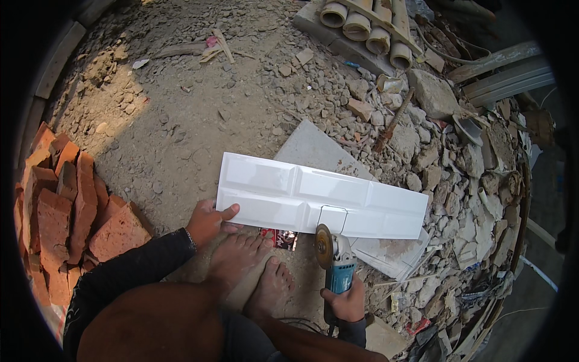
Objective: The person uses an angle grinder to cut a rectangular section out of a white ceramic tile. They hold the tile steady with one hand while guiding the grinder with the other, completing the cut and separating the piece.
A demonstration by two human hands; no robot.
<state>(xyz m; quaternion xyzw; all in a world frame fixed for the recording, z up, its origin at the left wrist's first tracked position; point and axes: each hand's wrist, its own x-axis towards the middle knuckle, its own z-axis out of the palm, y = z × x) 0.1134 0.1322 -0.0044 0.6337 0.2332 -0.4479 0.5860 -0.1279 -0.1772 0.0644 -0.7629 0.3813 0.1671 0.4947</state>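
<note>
**Head view: grinder at a white tile on rubble ground**

Head camera looked down on a squatting person whose thighs and forearms filled the lower edge; black fisheye rim cut off all four corners. The left hand (211, 222) lay with fingers spread, pressing the near left corner of the tile (313, 196), thumb along its near edge. The right hand (345, 301) was clamped around the body of a teal grinder (335, 265); its fingers hid the rear of the tool, and the cord below was hard to make out.

The tile, white and glossy with raised panels, lay flat on the dirt, its long axis running from the left toward the lower right. A thin cut outline showed near the middle of its near edge. The grinder pointed away from the person, its disc (324, 246) standing on edge just at that near edge; whether the disc touched the tile could not be told. Two bare feet (253, 265) rested on the ground just before the tile.

Red bricks (66, 211) were stacked at the left edge. A grey slab (310, 148) showed partly from under the tile's far side. Stone rubble (446, 181) covered the right, and pipes (365, 24) lay at the top, partly cut off.
</note>
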